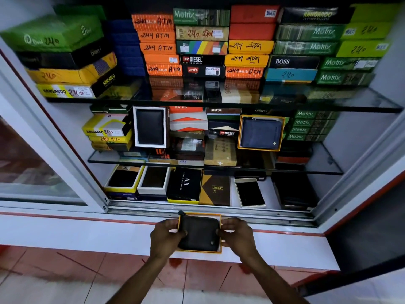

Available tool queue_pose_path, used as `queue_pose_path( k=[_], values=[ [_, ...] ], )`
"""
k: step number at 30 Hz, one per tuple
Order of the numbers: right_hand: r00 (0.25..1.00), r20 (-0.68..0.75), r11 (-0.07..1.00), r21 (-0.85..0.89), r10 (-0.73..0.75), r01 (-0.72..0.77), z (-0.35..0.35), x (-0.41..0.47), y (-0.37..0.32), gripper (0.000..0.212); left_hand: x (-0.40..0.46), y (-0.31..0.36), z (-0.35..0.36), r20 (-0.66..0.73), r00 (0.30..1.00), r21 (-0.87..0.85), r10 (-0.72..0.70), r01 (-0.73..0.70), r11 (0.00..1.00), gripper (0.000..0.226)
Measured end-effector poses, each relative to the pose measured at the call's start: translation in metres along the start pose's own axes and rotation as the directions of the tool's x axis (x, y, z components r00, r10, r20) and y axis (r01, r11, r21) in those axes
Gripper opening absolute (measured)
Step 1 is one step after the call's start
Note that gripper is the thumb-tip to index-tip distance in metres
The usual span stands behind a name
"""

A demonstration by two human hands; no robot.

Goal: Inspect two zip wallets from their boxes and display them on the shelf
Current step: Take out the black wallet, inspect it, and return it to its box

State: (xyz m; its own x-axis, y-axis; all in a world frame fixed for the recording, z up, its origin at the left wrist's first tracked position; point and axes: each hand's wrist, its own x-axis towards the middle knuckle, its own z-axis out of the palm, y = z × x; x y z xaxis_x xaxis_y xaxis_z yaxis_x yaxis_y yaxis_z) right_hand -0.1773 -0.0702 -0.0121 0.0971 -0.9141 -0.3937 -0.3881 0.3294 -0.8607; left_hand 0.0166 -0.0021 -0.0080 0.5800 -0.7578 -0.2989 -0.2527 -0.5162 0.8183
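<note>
A dark brown zip wallet (200, 233) lies in a shallow orange-rimmed box (220, 245) that I hold low in front of the cabinet sill. My left hand (165, 236) grips the box's left side with the thumb on the wallet. My right hand (235, 234) grips the right side, fingertips touching the wallet's edge. The zip pull sticks up at the wallet's top left corner. A second zip wallet, navy blue (259, 133), stands tilted in its own orange-rimmed box (240, 132) on the middle glass shelf (317, 170), right of centre.
Stacks of coloured wallet boxes (201, 44) fill the top glass shelf. A black wallet in a white box (150, 127) leans on the middle shelf's left. Open boxes and an AX box (184, 185) lie on the bottom. A sliding glass door (43, 163) is at left.
</note>
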Motion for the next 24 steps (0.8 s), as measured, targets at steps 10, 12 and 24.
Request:
queue_pose_path(
  k=[10,12,24],
  values=[
    [0.911,-0.122,0.905,0.122,-0.394,0.407,-0.045,0.017,-0.152,0.034,0.042,0.141,-0.053,-0.181,0.904,-0.212,0.388,-0.421,0.882,0.036],
    [0.903,-0.122,0.898,0.112,-0.413,0.426,-0.047,0.032,-0.175,0.046,0.063,0.165,-0.051,-0.171,0.895,-0.267,0.411,-0.444,0.855,0.035],
    [0.927,-0.098,0.932,-0.051,-0.361,0.358,-0.031,0.117,-0.217,0.069,0.134,0.201,-0.02,-0.003,0.921,-0.191,0.389,-0.382,0.904,0.055]
  ],
)
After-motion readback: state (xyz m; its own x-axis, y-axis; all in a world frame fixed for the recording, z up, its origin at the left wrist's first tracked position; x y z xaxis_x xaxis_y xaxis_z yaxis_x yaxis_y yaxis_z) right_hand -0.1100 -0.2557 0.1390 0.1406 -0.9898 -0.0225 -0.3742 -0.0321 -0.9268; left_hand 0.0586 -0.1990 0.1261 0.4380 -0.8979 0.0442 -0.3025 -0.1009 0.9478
